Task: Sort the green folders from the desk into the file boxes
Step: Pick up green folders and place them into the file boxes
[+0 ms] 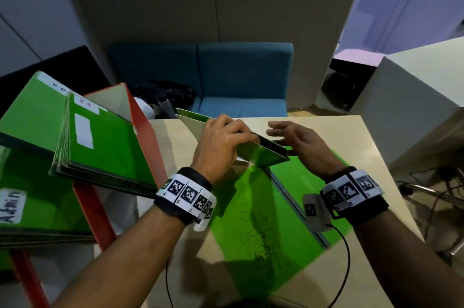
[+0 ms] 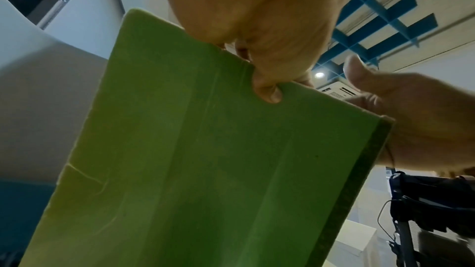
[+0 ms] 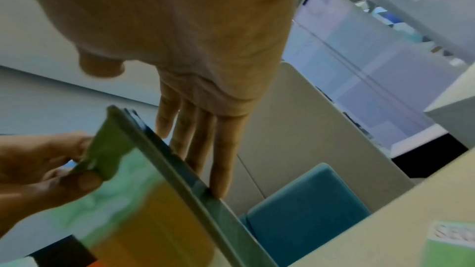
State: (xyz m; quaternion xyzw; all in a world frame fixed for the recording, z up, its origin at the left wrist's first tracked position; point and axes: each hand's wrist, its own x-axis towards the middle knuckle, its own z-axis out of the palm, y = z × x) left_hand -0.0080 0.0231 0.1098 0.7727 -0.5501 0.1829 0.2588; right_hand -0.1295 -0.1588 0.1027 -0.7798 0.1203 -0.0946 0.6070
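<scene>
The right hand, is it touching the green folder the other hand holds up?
Touching. In the right wrist view the right hand's straight fingertips rest against the edge of the lifted green folder. The left hand pinches that folder's corner.

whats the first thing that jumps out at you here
A green folder lifted over the desk's middle, the left hand gripping its edge, the open right hand beside its spine. Another green folder lies flat beneath, and red file boxes at left hold more, labelled HR and Admin.

Lifted folder label side hidden, left hand fingertips tucked behind it
</scene>
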